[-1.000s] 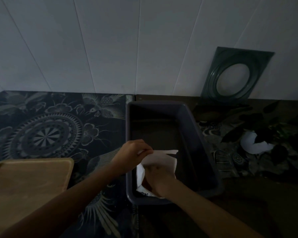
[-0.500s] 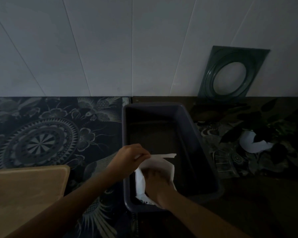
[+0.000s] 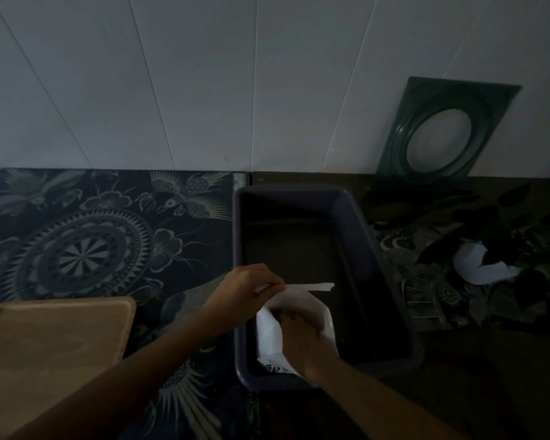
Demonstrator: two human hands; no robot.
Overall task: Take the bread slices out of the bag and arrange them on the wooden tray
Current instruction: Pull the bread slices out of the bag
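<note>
A white bread bag (image 3: 269, 335) lies in the near end of a dark grey plastic tub (image 3: 375, 268). My left hand (image 3: 246, 289) pinches the bag's upper left edge and holds its mouth apart. My right hand (image 3: 299, 336) reaches down inside the bag, with its fingers hidden, so I cannot tell what they hold. No bread slice shows. The wooden tray (image 3: 54, 341) lies bare at the lower left on a patterned dark cloth.
A green square frame with a round hole (image 3: 442, 131) leans on the white wall at the back right. A dark-leaved plant with a white pot (image 3: 477, 265) lies right of the tub. Patterned cloth (image 3: 86, 242) covers the table's left side.
My right hand has gone a little deeper into the bag. The left hand keeps its hold on the bag's edge. The view has shifted slightly.
</note>
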